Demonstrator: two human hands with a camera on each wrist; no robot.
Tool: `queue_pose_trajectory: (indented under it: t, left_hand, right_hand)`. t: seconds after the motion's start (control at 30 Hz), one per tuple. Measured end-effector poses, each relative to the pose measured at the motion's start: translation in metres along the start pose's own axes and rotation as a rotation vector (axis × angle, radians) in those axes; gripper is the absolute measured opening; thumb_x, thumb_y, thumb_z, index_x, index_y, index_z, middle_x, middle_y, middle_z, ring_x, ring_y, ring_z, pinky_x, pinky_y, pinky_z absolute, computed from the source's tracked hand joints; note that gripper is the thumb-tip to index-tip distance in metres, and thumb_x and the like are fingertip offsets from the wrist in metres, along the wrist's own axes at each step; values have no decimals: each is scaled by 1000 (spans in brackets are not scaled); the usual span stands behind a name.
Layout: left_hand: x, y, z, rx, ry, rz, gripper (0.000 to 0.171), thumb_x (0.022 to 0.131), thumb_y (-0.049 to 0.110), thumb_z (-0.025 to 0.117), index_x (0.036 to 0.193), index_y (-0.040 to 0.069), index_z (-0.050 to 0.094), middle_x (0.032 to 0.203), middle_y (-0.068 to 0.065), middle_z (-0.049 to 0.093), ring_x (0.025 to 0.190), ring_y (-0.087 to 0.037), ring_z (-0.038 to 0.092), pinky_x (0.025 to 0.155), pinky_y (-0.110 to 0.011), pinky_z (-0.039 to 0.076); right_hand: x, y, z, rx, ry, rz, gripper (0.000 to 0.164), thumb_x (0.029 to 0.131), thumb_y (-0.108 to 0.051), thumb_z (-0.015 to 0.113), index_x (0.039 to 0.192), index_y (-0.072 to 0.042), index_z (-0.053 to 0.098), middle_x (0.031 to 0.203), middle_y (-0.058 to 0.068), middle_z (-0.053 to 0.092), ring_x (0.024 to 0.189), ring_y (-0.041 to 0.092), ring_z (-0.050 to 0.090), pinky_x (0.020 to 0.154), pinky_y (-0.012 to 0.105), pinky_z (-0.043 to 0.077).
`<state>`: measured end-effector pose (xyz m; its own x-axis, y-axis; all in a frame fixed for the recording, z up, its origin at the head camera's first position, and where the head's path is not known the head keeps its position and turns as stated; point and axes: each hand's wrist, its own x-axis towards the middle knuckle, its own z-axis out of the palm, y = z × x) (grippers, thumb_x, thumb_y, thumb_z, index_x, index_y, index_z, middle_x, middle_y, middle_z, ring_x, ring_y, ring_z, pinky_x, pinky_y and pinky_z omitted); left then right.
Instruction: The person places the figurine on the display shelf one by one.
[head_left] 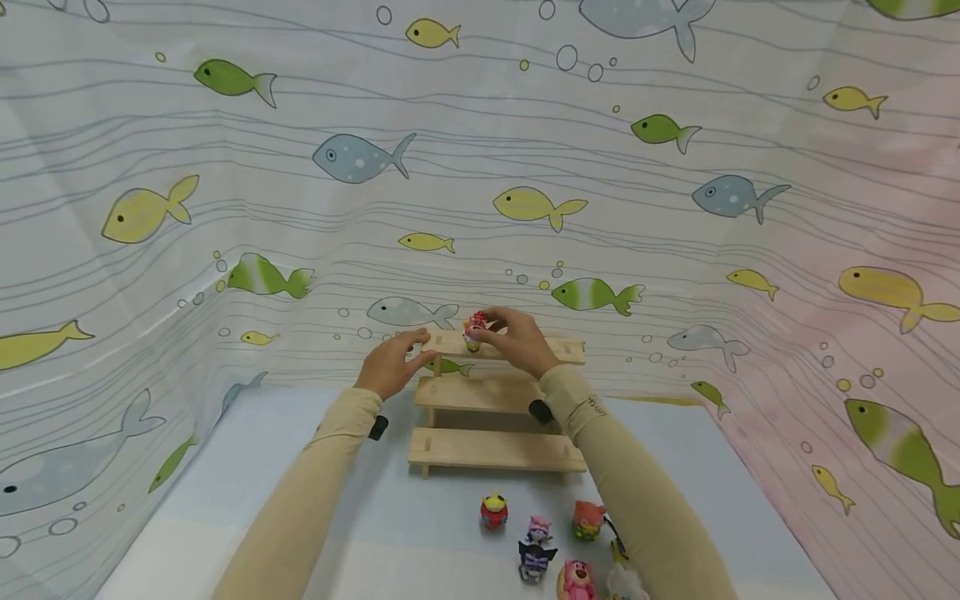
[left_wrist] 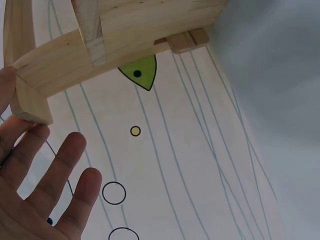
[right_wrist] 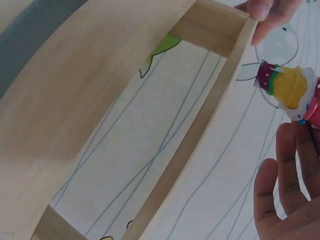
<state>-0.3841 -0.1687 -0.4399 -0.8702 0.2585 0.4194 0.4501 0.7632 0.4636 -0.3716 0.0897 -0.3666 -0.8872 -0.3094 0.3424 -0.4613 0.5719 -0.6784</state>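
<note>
A small figurine [head_left: 474, 332] with a pink-red top, a yellow body and a purple base is held in my right hand [head_left: 517, 337], above the top board of a stepped wooden shelf [head_left: 495, 450]. In the right wrist view the figurine [right_wrist: 292, 90] is tilted sideways and clear of the board, its upper part cut off by the frame edge. My left hand [head_left: 390, 362] grips the left end of the top board. From the left wrist, fingertips touch the board's end [left_wrist: 32, 105], while two other fingers [left_wrist: 60, 165] extend away from it.
Several figurines lie in front of the shelf: a red-and-yellow one [head_left: 494, 512], a dark purple one [head_left: 535, 562], an orange-red one [head_left: 588, 520] and a pink bear [head_left: 577, 578]. My right forearm partly covers others. A fish-patterned sheet [head_left: 480, 167] surrounds the white table [head_left: 315, 517].
</note>
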Motion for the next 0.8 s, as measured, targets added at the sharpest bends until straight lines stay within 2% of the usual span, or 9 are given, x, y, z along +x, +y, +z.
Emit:
queue_pose_trajectory:
  t: [0.13, 0.3, 0.5, 0.8]
  left_hand:
    - [-1, 1, -1, -1, -13, -3, 50, 99, 42, 65, 138, 10, 63, 149, -5, 54, 113, -30, 66, 90, -49, 55]
    - [-1, 3, -3, -7, -23, -10, 51, 99, 42, 65, 139, 10, 62, 150, -4, 54, 115, -32, 65, 91, -49, 55]
    - [-1, 3, -5, -12, -38, -14, 52, 100, 42, 64, 140, 10, 62, 150, -4, 53, 116, -32, 65, 91, -49, 54]
    - [-1, 2, -6, -29, -38, -16, 51, 99, 42, 65, 140, 11, 62, 150, -4, 53, 118, -32, 64, 92, -50, 54]
  right_hand:
    - [9, -8, 8, 0, 4, 26, 42, 94, -39, 74, 125, -12, 68, 114, 0, 70, 106, 20, 64, 91, 40, 52]
    - [16, -11, 16, 17, 9, 33, 44, 95, -36, 74, 130, -11, 66, 120, 3, 69, 106, 21, 63, 91, 40, 52]
    - [19, -7, 23, 33, 41, 42, 42, 97, -31, 72, 133, -10, 64, 124, 6, 68, 107, 22, 63, 91, 40, 52]
    - [21, 4, 34, 34, 47, 60, 40, 99, -31, 70, 132, -9, 64, 123, 8, 67, 107, 25, 62, 87, 40, 53]
